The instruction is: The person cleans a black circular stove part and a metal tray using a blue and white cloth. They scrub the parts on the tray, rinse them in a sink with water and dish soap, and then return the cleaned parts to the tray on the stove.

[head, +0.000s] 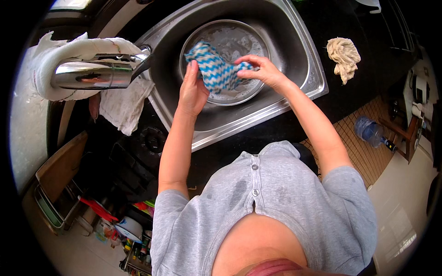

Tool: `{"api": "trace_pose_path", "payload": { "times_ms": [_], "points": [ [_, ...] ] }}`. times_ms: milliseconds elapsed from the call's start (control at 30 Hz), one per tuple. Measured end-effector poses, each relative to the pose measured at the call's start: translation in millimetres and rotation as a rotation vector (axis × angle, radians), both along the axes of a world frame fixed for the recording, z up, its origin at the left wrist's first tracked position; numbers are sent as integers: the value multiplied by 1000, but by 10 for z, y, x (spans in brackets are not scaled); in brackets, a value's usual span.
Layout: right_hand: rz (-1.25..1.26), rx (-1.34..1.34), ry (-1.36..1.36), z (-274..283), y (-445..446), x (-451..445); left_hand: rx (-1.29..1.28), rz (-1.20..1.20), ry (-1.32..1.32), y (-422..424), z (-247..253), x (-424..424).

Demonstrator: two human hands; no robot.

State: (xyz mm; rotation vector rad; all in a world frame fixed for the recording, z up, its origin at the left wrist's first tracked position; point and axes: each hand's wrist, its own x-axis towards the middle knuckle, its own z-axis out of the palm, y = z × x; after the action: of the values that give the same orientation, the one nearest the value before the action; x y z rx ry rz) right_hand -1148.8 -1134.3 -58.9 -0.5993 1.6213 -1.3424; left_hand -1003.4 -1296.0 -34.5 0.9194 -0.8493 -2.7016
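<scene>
A blue and white patterned cloth (219, 70) is stretched between my two hands, above a round metal basin (238, 102). My left hand (193, 90) grips its left side, thumb on top and the other fingers mostly hidden behind the fabric. With thumb and fingertips, my right hand (260, 70) pinches the bunched right end. Soapy water (234, 39) with foam shows in the basin. The basin stands inside a stainless steel sink (286, 45).
A chrome faucet (93, 74) with white cloth (45, 74) looped around it juts out at the left. A pale rag (122, 107) lies below it. Right of the sink, a crumpled beige cloth (343, 57) rests on the dark countertop (348, 20). A large plastic water bottle (371, 131) is farther right.
</scene>
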Motion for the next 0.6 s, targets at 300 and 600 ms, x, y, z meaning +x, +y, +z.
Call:
{"api": "trace_pose_path", "payload": {
  "times_ms": [300, 600],
  "points": [
    [230, 0, -262, -69, -199, -182, -405, -350, 36, -94, 387, -135],
    [-33, 248, 811, -709, -746, -380, -1259, -221, -409, -668, -1037, -375]
  ]
}}
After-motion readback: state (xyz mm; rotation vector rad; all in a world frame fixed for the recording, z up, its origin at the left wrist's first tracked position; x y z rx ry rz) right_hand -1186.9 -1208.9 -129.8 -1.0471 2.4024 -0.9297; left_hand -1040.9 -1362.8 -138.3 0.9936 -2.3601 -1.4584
